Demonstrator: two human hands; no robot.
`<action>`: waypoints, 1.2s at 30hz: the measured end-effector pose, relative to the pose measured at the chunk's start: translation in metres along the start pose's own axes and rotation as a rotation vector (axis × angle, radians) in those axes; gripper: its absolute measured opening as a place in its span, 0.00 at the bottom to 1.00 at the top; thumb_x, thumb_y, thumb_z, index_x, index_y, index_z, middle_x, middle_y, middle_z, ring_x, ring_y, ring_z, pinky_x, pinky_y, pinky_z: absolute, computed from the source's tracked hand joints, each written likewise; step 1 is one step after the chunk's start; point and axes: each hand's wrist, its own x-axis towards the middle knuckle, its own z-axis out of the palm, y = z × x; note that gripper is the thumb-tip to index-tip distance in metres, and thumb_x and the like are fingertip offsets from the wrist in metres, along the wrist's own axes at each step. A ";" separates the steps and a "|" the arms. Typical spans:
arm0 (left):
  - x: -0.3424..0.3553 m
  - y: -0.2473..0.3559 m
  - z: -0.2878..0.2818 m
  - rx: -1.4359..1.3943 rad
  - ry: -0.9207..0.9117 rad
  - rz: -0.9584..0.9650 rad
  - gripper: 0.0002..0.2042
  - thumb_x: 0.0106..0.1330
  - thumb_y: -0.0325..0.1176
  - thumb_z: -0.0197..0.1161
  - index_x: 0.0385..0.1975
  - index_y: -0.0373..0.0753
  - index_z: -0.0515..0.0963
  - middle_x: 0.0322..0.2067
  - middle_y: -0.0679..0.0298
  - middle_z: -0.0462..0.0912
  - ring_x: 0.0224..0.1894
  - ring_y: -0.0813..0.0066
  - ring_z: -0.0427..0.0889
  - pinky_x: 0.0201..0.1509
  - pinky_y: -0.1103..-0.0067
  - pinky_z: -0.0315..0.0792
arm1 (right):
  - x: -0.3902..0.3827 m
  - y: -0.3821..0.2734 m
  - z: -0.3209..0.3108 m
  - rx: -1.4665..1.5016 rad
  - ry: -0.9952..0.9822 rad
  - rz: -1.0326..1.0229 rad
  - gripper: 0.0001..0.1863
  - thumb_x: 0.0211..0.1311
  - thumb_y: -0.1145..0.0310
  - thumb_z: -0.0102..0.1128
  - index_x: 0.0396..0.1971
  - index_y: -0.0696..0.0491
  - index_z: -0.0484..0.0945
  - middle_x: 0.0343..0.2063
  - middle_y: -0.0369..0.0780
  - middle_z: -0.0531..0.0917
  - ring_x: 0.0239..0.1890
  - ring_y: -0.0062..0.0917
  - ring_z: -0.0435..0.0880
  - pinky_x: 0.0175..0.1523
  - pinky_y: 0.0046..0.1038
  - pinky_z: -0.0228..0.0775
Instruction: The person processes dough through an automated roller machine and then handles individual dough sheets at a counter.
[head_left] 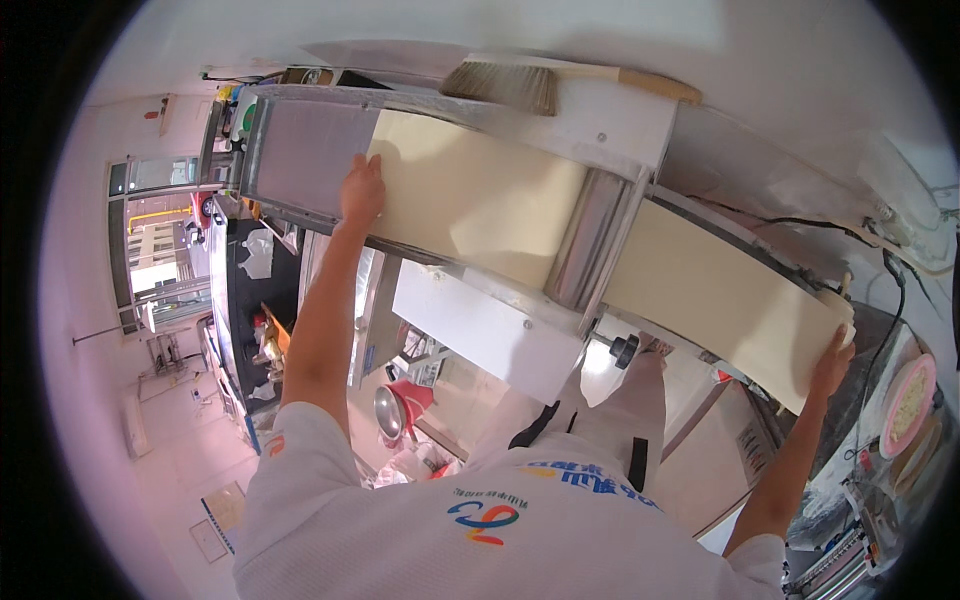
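Here's the long metal rolling machine with white side panels (490, 315), stretching right across in front of the person. Along it runs the broad, smooth, cream-coloured dough sheet (470, 190), lying on both sides of the shiny steel rollers (590, 235). Above, a wooden-handled brush with pale bristles (520, 85) rests on top. At the sheet's right end sits a cream-coloured roll (838, 312), and the right hand (832, 362) has its fingers grasping it! The left hand (362, 190) meets the sheet's left edge, fingers half-curled; whether they pinch it, one cannot tell.
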 end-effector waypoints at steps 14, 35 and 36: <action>-0.039 0.034 0.014 0.154 0.070 -0.066 0.18 0.83 0.46 0.42 0.50 0.37 0.71 0.49 0.47 0.82 0.47 0.40 0.86 0.50 0.52 0.80 | 0.036 0.029 0.002 0.338 -0.098 -0.193 0.43 0.74 0.28 0.34 0.71 0.47 0.69 0.59 0.57 0.80 0.63 0.56 0.77 0.68 0.51 0.66; -0.054 0.050 0.057 0.175 0.125 0.174 0.15 0.83 0.41 0.43 0.45 0.34 0.71 0.43 0.45 0.83 0.43 0.43 0.86 0.44 0.59 0.83 | 0.024 0.013 -0.033 -0.202 0.043 -0.054 0.43 0.76 0.32 0.37 0.75 0.53 0.60 0.70 0.54 0.69 0.73 0.51 0.65 0.73 0.52 0.58; -0.062 0.062 0.052 0.191 0.108 0.165 0.16 0.83 0.41 0.44 0.45 0.34 0.71 0.42 0.45 0.83 0.43 0.43 0.86 0.43 0.59 0.84 | 0.022 0.019 -0.046 -0.215 0.047 -0.013 0.45 0.75 0.31 0.37 0.75 0.53 0.61 0.70 0.54 0.70 0.73 0.52 0.66 0.73 0.54 0.58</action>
